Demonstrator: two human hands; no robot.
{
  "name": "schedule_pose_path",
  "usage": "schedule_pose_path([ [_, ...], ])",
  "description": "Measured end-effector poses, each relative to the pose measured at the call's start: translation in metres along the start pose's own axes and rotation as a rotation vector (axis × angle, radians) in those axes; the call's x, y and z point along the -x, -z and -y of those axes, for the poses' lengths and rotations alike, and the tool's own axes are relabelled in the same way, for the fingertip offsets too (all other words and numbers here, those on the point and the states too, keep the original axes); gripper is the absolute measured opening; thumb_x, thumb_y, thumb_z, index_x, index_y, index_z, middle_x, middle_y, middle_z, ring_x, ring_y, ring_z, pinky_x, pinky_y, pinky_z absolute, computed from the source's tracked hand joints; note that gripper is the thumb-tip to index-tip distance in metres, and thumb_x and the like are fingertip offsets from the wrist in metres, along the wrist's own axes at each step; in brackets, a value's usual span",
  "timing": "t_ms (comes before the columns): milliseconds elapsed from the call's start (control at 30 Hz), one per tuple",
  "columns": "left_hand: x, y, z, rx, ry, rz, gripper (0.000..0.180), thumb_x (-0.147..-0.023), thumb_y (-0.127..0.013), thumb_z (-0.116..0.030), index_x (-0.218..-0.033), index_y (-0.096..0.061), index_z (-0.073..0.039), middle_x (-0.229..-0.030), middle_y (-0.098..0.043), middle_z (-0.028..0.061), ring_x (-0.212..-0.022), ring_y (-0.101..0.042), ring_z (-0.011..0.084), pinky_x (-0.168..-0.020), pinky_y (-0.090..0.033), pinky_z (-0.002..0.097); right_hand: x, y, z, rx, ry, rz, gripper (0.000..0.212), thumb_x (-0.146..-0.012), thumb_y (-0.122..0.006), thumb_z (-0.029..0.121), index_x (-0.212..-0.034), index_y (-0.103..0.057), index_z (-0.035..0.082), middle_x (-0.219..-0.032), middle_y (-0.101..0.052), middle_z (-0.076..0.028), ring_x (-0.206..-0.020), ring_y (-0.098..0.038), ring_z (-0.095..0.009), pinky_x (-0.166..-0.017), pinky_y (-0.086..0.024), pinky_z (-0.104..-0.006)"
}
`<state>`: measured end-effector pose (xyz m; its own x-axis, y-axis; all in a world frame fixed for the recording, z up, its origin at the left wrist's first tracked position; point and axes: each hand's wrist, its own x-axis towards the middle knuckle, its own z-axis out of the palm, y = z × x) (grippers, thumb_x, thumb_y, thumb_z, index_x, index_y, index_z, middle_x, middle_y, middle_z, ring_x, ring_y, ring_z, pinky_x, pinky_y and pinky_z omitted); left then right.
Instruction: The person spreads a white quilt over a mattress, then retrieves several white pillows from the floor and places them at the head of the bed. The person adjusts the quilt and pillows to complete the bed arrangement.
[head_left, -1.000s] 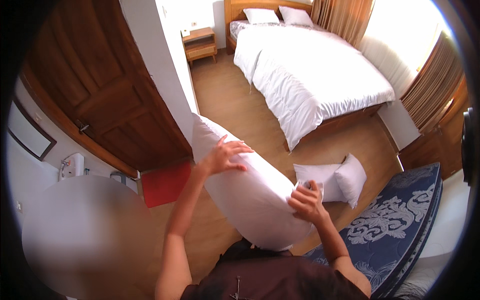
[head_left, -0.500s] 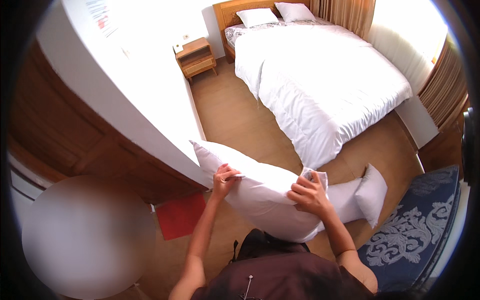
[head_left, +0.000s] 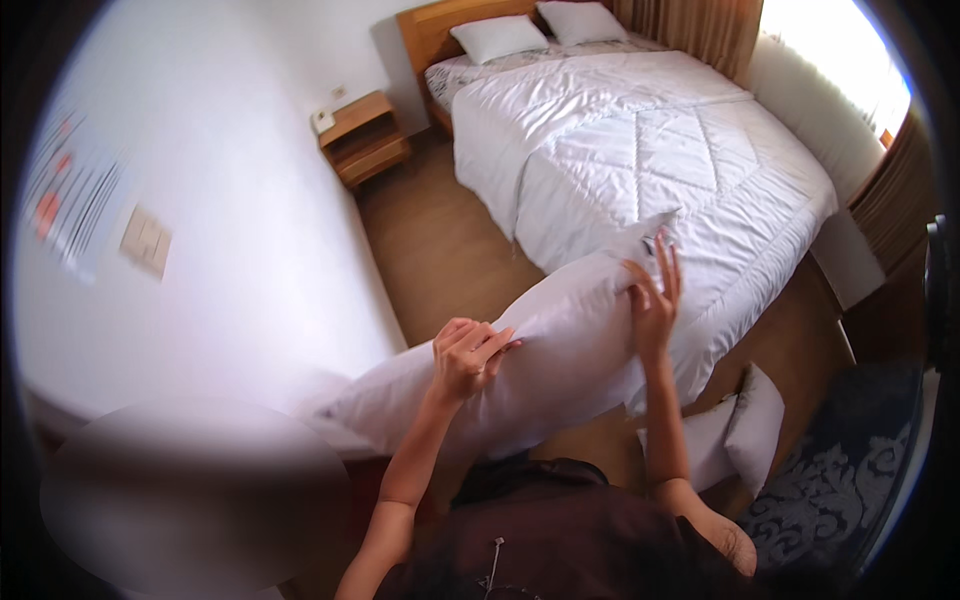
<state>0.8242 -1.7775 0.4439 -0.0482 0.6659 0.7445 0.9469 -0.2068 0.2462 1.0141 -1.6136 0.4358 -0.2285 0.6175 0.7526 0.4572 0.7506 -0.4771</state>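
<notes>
A long white pillow (head_left: 565,345) hangs in front of my body, tilted, with its far right corner raised over the bed's foot end. My left hand (head_left: 467,358) is closed, pinching the pillow's upper side near its middle. At the raised end, my right hand (head_left: 655,300) lies against the pillow with fingers stretched and apart. A small dark mark or tag, too blurred to make out, shows by those fingertips. The pillow's lower left end is near the wall. Its underside is hidden from view.
Beyond the pillow stands a bed with a white quilt (head_left: 650,150) and two white pillows (head_left: 500,38) at its wooden headboard. A wooden nightstand (head_left: 365,140) is at the far left. White cushions (head_left: 755,430) lie on the floor, near a blue patterned surface (head_left: 840,490) at right.
The pillow's right end has swung up and away toward the bed, its left end down. My right hand has risen with it and its fingers have spread. The view has turned left.
</notes>
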Motion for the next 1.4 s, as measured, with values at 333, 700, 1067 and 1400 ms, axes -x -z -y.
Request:
schedule_pose_path([
  [333, -0.125, -0.065, 0.229, -0.025, 0.11, -0.066, 0.01, -0.062, -0.067, -0.008, -0.071, -0.063, -0.009, -0.053, -0.048, 0.0006, -0.047, -0.047, 0.0159, -0.045, -0.037, 0.0275, 0.044, -0.246, -0.058, -0.095, -0.594, 0.124, 0.056, -0.074, -0.059, 0.005, -0.121, -0.03, 0.002, -0.134, -0.014, -0.02, -0.122, -0.02, -0.033, -0.097, -0.024, -0.0386],
  [700, -0.323, -0.097, 0.475, 0.064, 0.276, -0.233, 0.009, -0.065, -0.068, -0.001, -0.07, -0.061, 0.002, -0.05, -0.039, 0.0008, -0.04, -0.031, 0.0084, -0.038, -0.024, 0.0238, -0.079, -0.59, -0.148, -1.084, -0.815, 1.424, 0.085, -0.072, -0.065, 0.03, -0.13, -0.008, 0.005, -0.132, -0.025, -0.013, -0.117, -0.034, -0.028, -0.086, -0.038, -0.0417],
  [1067, -0.408, -0.108, 0.731, -0.027, 0.46, -0.262, 0.009, -0.066, -0.066, -0.002, -0.07, -0.06, 0.004, -0.05, -0.04, 0.0015, -0.039, -0.031, 0.0071, -0.037, -0.022, 0.0223, -0.231, -0.858, -0.114, -1.38, -1.043, 1.281, 0.076, -0.075, -0.058, 0.036, -0.128, -0.015, 0.003, -0.13, -0.029, -0.014, -0.116, -0.034, -0.028, -0.089, -0.035, -0.0409],
  [1400, -0.555, -0.218, 0.989, 0.225, 0.401, -0.243, 0.009, -0.071, -0.063, -0.005, -0.07, -0.06, 0.003, -0.049, -0.042, 0.0045, -0.04, -0.033, 0.0084, -0.038, -0.026, 0.0232, -0.349, -1.027, -0.129, -1.464, -1.428, 0.485, 0.071, -0.077, -0.052, 0.042, -0.127, -0.021, 0.001, -0.128, -0.032, -0.015, -0.116, -0.034, -0.029, -0.092, -0.033, -0.0402],
])
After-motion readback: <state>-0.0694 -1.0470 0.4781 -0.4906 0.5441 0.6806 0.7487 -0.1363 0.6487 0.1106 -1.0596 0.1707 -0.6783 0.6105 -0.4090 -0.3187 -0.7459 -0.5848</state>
